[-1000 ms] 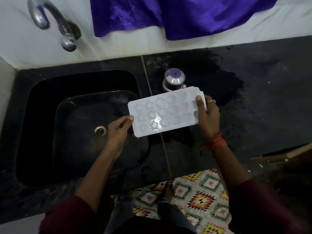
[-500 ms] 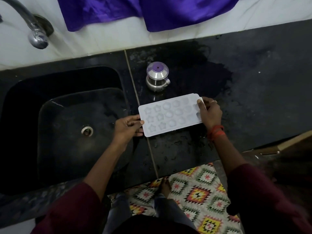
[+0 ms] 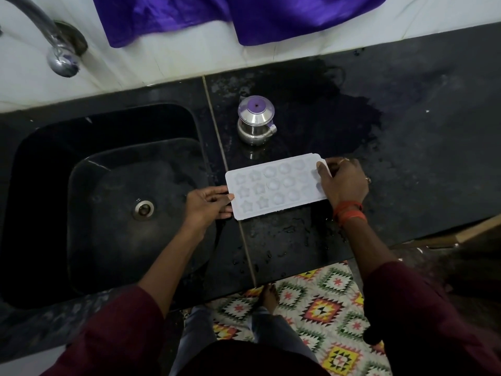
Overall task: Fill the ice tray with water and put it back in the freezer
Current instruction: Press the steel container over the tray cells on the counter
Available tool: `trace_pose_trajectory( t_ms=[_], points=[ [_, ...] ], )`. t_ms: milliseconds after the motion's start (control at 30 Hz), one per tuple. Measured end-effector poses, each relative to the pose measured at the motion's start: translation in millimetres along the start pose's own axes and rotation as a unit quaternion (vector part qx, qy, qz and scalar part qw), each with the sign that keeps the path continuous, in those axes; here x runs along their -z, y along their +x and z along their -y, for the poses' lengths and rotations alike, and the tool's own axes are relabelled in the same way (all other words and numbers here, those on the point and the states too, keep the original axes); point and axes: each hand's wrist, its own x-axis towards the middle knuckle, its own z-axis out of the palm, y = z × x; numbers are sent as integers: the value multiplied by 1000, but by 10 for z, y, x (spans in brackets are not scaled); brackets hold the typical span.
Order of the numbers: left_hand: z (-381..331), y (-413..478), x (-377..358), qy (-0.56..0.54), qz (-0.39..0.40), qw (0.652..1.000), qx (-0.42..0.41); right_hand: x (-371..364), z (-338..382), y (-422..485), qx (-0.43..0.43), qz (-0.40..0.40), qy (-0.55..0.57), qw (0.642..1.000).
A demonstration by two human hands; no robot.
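A white ice tray (image 3: 273, 187) with star and round moulds lies flat on the wet black counter (image 3: 406, 147), just right of the sink (image 3: 108, 202). My left hand (image 3: 207, 203) pinches its left short edge, thumb on top. My right hand (image 3: 343, 181) grips the right short edge, thumb over the rim. Whether the moulds hold water I cannot tell. No freezer is in view.
A steel tap (image 3: 58, 50) juts from the white wall above the sink's far left. A small steel pot with a purple lid (image 3: 256, 120) stands just behind the tray. Purple cloth (image 3: 244, 14) hangs on the wall. A patterned mat (image 3: 311, 308) covers the floor.
Both hands have carried the tray from above the sink's right edge rightward and down onto the counter in front of the steel pot. It now lies level.
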Motion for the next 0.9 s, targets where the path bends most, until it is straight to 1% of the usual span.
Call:
trace_pose_trajectory(
  t_ms=[100,200,300,367,433,533,600,700,900],
  points=[
    [0,3,7,-3,0,1000,6,19,152,69,31,-4,24,999],
    [-6,-12,1,-9,-1,1000,12,-12,447,125,63,24,112,991],
    [-20,-29,-4,-18,1,1000,16,-84,773,166,64,71,197,976],
    [-35,-39,-10,-23,0,1000,17,-152,954,217,52,112,232,965],
    [-36,-44,-16,-25,-3,1000,15,-234,1106,277,20,158,264,951],
    [-25,-62,-15,-32,-4,999,9,-306,1266,338,-35,207,289,934],
    [-10,-72,-7,-37,-3,999,6,-336,1319,361,-55,231,301,924],
    [1,-82,1,-44,-2,999,9,-373,1325,394,-61,230,311,920],
    [5,-75,18,-49,2,999,18,-417,1264,382,-68,231,374,896]
  ],
)
